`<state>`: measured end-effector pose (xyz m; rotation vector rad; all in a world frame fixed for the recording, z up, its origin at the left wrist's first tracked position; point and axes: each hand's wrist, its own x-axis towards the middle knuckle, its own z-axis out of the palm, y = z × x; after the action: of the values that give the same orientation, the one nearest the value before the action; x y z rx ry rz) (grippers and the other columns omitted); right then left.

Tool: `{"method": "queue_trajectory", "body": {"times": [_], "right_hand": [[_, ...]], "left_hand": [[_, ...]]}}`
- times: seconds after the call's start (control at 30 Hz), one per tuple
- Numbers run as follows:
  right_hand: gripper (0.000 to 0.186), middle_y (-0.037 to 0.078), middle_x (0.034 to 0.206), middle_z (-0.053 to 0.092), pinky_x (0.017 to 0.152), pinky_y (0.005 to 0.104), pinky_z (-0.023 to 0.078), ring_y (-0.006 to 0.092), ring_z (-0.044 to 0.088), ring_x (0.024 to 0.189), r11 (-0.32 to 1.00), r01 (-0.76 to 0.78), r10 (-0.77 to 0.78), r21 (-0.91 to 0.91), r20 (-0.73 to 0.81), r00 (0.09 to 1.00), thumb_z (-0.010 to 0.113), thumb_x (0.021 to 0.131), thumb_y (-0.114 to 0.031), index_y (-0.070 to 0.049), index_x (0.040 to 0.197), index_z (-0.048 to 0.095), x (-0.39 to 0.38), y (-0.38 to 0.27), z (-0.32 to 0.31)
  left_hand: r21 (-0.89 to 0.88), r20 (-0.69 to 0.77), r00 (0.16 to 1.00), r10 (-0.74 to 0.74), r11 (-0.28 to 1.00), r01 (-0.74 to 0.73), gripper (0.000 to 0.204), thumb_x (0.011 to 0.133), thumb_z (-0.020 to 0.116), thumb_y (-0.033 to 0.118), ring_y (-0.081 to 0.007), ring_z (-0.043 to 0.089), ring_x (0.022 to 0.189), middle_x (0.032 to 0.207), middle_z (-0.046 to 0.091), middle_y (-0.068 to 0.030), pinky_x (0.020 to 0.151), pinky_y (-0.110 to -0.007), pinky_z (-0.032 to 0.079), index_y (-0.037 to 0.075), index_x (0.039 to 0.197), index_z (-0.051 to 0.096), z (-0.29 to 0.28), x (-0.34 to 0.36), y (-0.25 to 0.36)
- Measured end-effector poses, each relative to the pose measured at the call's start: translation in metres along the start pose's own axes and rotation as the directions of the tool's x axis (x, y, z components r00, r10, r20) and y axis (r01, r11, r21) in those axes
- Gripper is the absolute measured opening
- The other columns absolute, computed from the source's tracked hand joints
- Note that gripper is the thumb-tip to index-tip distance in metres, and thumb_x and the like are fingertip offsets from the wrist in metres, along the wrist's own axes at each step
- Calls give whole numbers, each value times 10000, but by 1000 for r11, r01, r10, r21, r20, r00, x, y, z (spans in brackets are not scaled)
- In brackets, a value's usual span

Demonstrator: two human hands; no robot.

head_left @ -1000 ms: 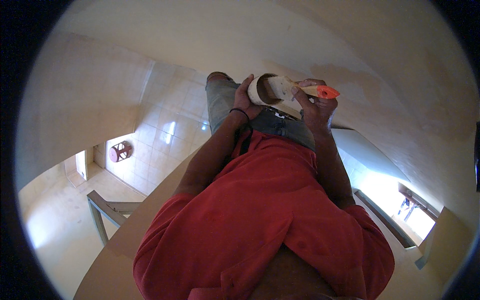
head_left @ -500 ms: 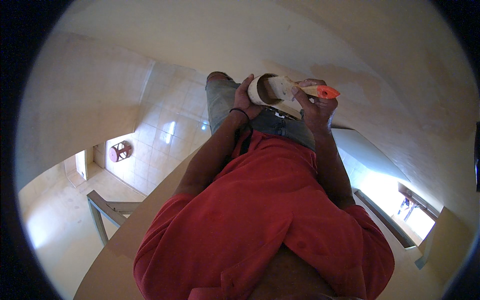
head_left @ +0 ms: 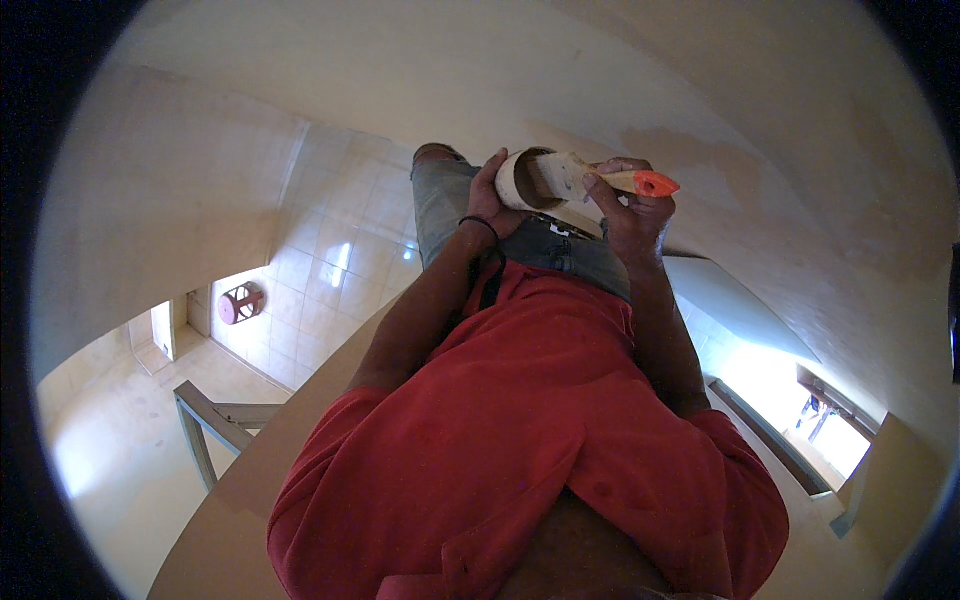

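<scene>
Holds pale cup in left hand, orange-tipped brush in right hand; has brush head at cup mouth, not on patchy wall.

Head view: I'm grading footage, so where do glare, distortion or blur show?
In the head view, glints spot the tiled floor and the bright patch at right is washed out; edges in the head view bow near its border; the brush, also in head view, shows no obvious blur.
</scene>
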<state>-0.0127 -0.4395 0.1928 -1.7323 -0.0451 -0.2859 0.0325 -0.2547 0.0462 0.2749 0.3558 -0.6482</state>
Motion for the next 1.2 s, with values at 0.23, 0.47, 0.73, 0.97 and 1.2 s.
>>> {"method": "queue_trajectory", "body": {"times": [0.23, 0.47, 0.73, 0.97, 1.2], "right_hand": [[160, 124, 897, 668, 644, 291, 567, 160, 666, 762, 1000, 20, -20, -17, 10, 1000, 708, 841, 43, 24, 975, 623, 0, 3, -1], [161, 123, 906, 670, 644, 289, 565, 158, 664, 771, 1000, -18, 17, -7, -7, 1000, 712, 838, 41, 24, 972, 624, 0, 0, 0], [156, 116, 898, 670, 628, 285, 560, 154, 661, 757, 999, -9, 9, -38, 7, 1000, 710, 839, 40, 23, 968, 624, 0, 2, -2], [148, 113, 873, 673, 618, 281, 554, 150, 662, 729, 1000, -2, 2, -22, 8, 1000, 708, 844, 34, 17, 965, 625, 0, 1, -2], [141, 109, 863, 675, 617, 276, 551, 150, 666, 724, 998, -1, 2, -68, 21, 1000, 704, 843, 35, 19, 961, 629, 1, 1, -3]], "left_hand": [[-2, 0, 1000, 6, 1000, -6, 595, 948, 502, 503, -382, 551, 1215, 1318, 574, -194, 1036, -591, 418, 39, 1320, 534, -2, 2, 0], [-5, 13, 1000, -2, 1000, 2, 602, 946, 505, 507, -385, 549, 1218, 1320, 573, -198, 1036, -593, 418, 34, 1317, 538, 0, 0, -1], [-2, 9, 1000, 7, 1000, -7, 589, 950, 501, 494, -387, 554, 1211, 1309, 581, -195, 1040, -595, 414, 32, 1314, 540, -4, 3, -1], [-6, 3, 1000, -8, 1000, 8, 579, 954, 495, 487, -386, 555, 1210, 1308, 584, -189, 1044, -598, 408, 35, 1315, 541, 1, 0, -1], [-16, 13, 1000, -9, 1000, 9, 568, 956, 489, 483, -374, 553, 1218, 1309, 586, -184, 1050, -591, 405, 41, 1308, 548, -3, 2, -1]]}}
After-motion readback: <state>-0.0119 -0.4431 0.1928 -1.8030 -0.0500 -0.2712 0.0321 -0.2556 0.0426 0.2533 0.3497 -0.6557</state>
